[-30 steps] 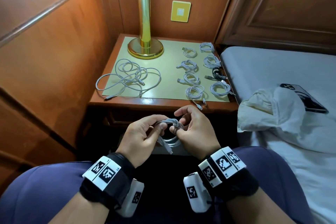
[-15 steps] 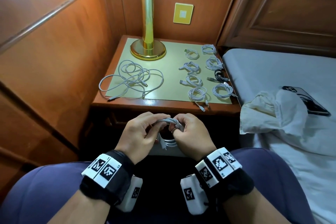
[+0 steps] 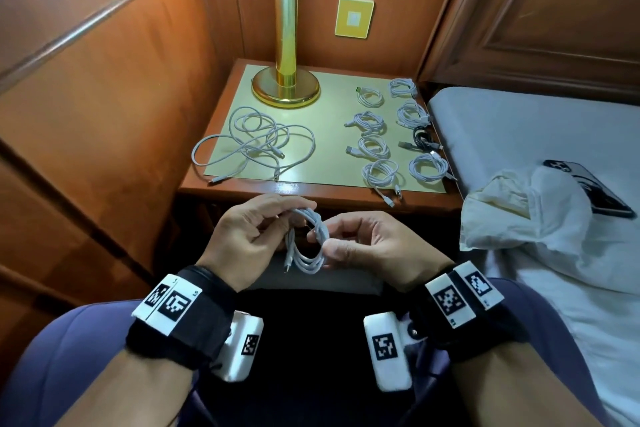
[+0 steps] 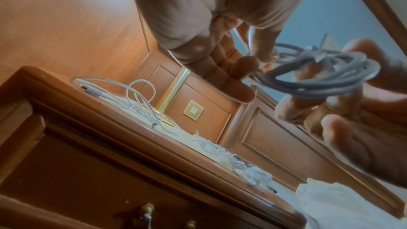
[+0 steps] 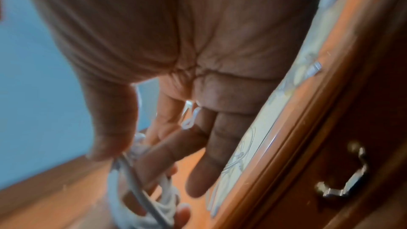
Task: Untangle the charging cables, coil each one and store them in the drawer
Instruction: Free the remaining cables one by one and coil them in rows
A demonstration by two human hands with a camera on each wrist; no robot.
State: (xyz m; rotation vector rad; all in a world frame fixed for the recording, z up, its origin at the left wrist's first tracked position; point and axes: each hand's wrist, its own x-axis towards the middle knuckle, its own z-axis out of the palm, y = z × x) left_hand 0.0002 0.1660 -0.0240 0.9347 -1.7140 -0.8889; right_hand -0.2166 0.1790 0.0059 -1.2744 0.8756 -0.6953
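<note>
1. Where half a second ago the two hands were bunched tight together over the white cable, in the head view they have drawn apart, and the cable (image 3: 309, 242) now hangs as an open round coil between them. The left hand (image 3: 242, 239) pinches its top; the right hand (image 3: 367, 246) pinches its right side. It looks wound and about ready to set down. Eight finished coils (image 3: 381, 135) lie on the tabletop (image 3: 329, 152); a loose tangle (image 3: 252, 142) waits near the lamp (image 3: 285, 45).

2. Seen from the left wrist, the left hand (image 4: 220, 44) holds the coil (image 4: 317, 76) with thumb and fingertips, the other fingers relaxed. The drawer (image 4: 88, 171) under the tabletop appears closed, so storing remains.

3. Though blurred, the right wrist view shows the right hand (image 5: 176, 111) with thumb and forefinger nipping the loops (image 5: 141, 180), the rest spread loosely; a drawer handle (image 5: 343, 177) is beside it.
</note>
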